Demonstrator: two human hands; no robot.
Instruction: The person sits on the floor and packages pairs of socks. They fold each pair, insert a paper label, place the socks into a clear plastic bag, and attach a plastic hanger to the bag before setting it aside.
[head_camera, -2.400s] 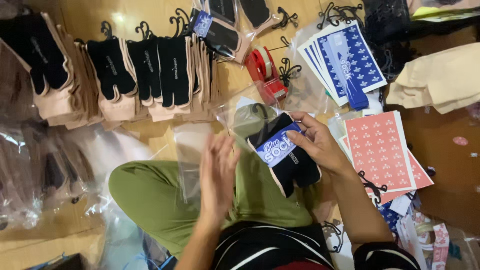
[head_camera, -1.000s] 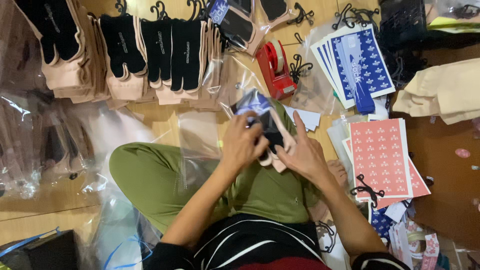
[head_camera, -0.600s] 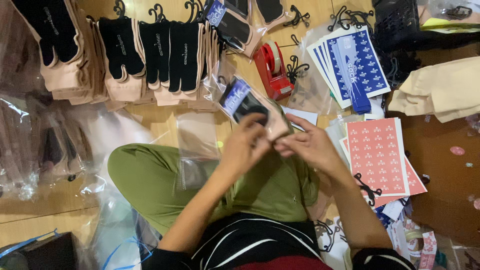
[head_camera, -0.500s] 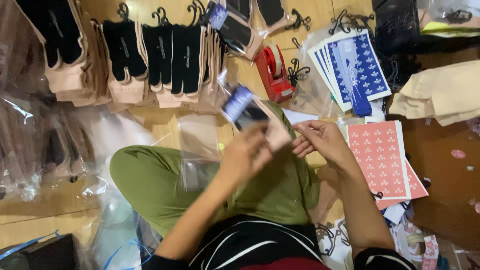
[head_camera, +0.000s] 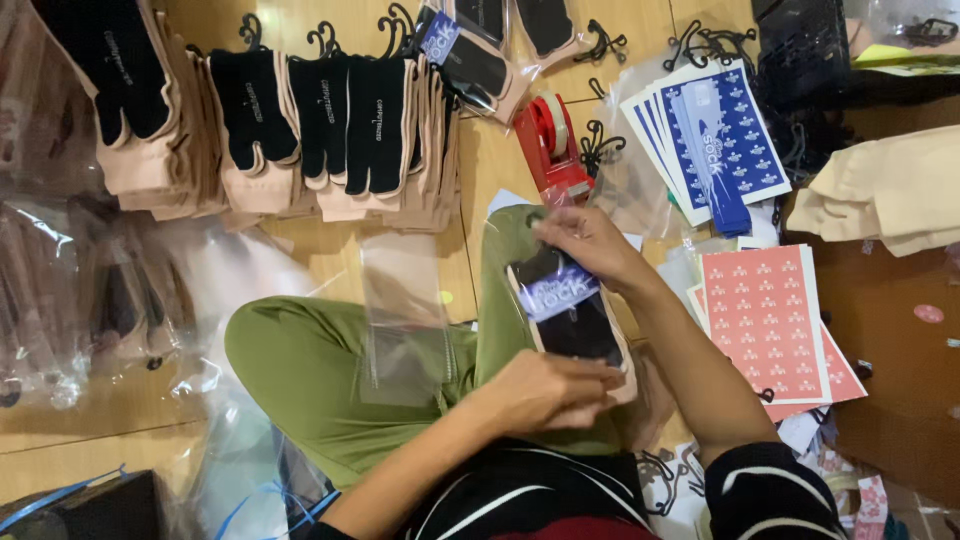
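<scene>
A packaged pair of dark socks (head_camera: 570, 318) with a blue paper band, inside a clear plastic sleeve, lies over my green-trousered leg (head_camera: 330, 375). My right hand (head_camera: 590, 242) grips the top end of the pack near its hanger. My left hand (head_camera: 545, 390) holds the lower end, fingers curled over the sleeve's edge. An empty clear plastic bag (head_camera: 405, 320) rests on my leg just left of the pack.
Rows of black-and-beige socks on hangers (head_camera: 330, 130) lie across the wooden floor ahead. A red tape dispenser (head_camera: 550, 140) stands beyond my knee. Blue label cards (head_camera: 715, 135) and red sticker sheets (head_camera: 770, 315) sit at right, with beige fabric (head_camera: 890, 195) further right. Bagged socks (head_camera: 60, 300) pile at left.
The sock pack was lifted toward the dispenser, then brought back down onto my leg. My left hand slid to its lower end; my right hand now grips the top.
</scene>
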